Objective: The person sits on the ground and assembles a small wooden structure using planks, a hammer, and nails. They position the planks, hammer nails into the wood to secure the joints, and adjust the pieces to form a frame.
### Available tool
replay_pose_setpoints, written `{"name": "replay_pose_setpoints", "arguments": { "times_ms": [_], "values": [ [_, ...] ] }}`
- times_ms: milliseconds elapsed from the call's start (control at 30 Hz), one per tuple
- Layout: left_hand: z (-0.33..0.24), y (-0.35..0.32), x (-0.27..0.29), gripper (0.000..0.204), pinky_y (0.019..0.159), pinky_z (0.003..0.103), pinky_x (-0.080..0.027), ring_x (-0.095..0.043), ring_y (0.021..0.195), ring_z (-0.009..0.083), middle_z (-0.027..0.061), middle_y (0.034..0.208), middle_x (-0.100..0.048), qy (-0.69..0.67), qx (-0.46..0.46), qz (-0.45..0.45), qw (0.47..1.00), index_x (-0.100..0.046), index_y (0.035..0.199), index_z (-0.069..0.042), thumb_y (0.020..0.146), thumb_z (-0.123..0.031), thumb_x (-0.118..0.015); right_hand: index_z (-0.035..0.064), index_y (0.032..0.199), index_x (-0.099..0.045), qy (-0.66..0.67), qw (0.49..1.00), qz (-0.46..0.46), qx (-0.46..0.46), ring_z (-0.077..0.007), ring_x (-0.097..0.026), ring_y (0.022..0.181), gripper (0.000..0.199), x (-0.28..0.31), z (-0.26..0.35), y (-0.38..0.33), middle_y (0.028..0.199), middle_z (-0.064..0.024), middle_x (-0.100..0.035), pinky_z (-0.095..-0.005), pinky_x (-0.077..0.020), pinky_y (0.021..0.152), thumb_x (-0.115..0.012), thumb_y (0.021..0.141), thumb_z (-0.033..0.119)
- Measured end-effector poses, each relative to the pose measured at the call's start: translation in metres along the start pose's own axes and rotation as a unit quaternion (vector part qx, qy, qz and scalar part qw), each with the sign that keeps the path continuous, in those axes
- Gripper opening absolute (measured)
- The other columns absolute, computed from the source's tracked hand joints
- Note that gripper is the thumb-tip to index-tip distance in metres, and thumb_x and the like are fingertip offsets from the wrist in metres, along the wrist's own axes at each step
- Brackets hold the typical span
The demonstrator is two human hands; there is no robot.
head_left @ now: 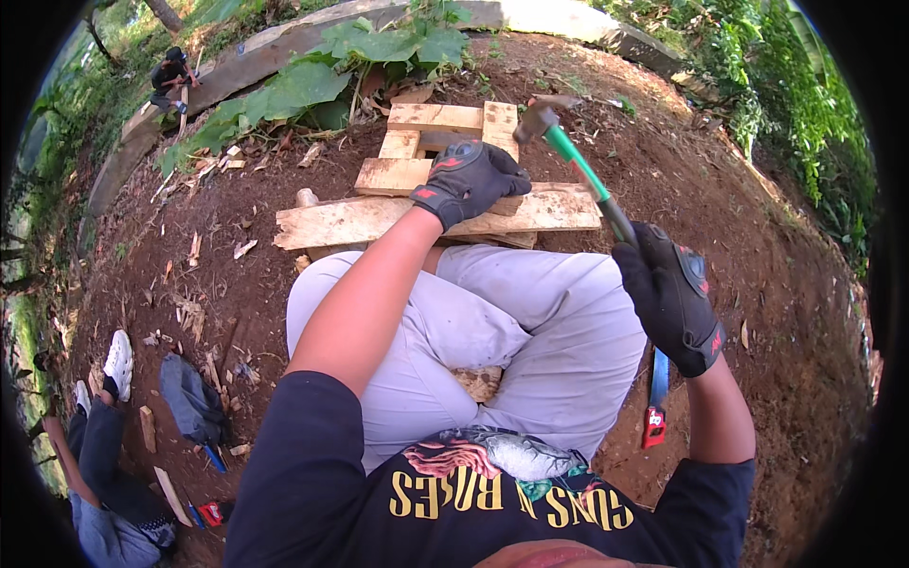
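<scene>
My right hand (672, 295), in a black glove, grips a hammer (579, 168) by the dark end of its green handle. The hammer's head is raised just right of a small frame of pale wooden pieces (436, 116). On the near side of that frame my left hand (466, 180), also gloved, has its fingers drawn together. Whatever is between those fingertips is hidden from view. A long rough plank (346, 222) lies crosswise beneath the left hand, in front of my crossed, grey-trousered legs.
A saw (653, 426) with a red handle lies by my right thigh. Left on the brown soil are a dark grey bag (187, 396), wood scraps (149, 429) and a red-handled tool (214, 513). One person (114, 492) sits at lower left, another (171, 78) farther off. Broad leaves (303, 93) grow behind the frame.
</scene>
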State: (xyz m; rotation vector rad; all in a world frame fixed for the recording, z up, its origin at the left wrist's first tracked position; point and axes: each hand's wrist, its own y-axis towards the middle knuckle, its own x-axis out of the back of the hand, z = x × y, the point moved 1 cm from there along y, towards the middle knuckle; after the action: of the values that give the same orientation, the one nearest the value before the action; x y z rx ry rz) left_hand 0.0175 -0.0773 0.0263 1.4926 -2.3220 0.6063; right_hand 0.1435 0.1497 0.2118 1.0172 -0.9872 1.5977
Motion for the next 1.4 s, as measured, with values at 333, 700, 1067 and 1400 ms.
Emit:
{"name": "replay_pose_setpoints", "arguments": {
  "times_ms": [333, 700, 1067, 1400],
  "values": [
    [0.008, 0.006, -0.006, 0.031, 0.09, 0.038, -0.058, -0.077, 0.095, 0.0253, 0.0067, 0.1, -0.083, 0.025, -0.019, 0.003, 1.0, -0.087, 0.1, -0.017, 0.083, -0.044, -0.088, 0.0012, 0.119, -0.07, -0.017, 0.999, 0.037, -0.032, -0.0396, -0.068, 0.074, 0.032, 0.0, -0.001, -0.005, 0.084, -0.0208, -0.068, -0.0499, -0.0505, 0.069, -0.062, 0.107, 0.03],
    [0.015, 0.006, -0.008, 0.039, 0.097, 0.041, -0.057, -0.075, 0.107, 0.0281, 0.0066, 0.109, -0.082, 0.048, -0.018, 0.0, 0.999, -0.085, 0.108, -0.019, 0.081, -0.048, -0.089, 0.0025, 0.117, -0.07, 0.027, 0.996, 0.064, -0.059, -0.0388, -0.067, 0.074, 0.028, 0.004, -0.002, -0.003, 0.081, -0.0204, -0.067, -0.0487, -0.0493, 0.067, -0.06, 0.108, 0.027],
    [0.014, -0.004, 0.013, 0.087, 0.125, 0.044, -0.039, -0.047, 0.15, 0.0368, 0.0177, 0.16, -0.051, 0.185, -0.07, 0.074, 0.977, -0.057, 0.155, -0.014, 0.082, -0.052, -0.087, 0.0025, 0.112, -0.069, 0.306, 0.91, 0.023, -0.279, -0.0064, -0.054, 0.058, 0.035, -0.027, 0.0, -0.054, 0.073, 0.0013, -0.058, -0.0273, -0.0437, 0.052, -0.058, 0.11, 0.035],
    [0.022, -0.003, 0.024, 0.096, 0.123, 0.048, -0.04, -0.048, 0.147, 0.0389, 0.0188, 0.153, -0.057, 0.275, -0.068, 0.098, 0.954, -0.054, 0.158, -0.022, 0.077, -0.062, -0.087, 0.0021, 0.113, -0.071, 0.264, 0.919, 0.038, -0.29, -0.0066, -0.054, 0.055, 0.032, -0.015, -0.005, -0.069, 0.072, 0.0011, -0.059, -0.0283, -0.0437, 0.051, -0.06, 0.109, 0.032]
  ]
}}
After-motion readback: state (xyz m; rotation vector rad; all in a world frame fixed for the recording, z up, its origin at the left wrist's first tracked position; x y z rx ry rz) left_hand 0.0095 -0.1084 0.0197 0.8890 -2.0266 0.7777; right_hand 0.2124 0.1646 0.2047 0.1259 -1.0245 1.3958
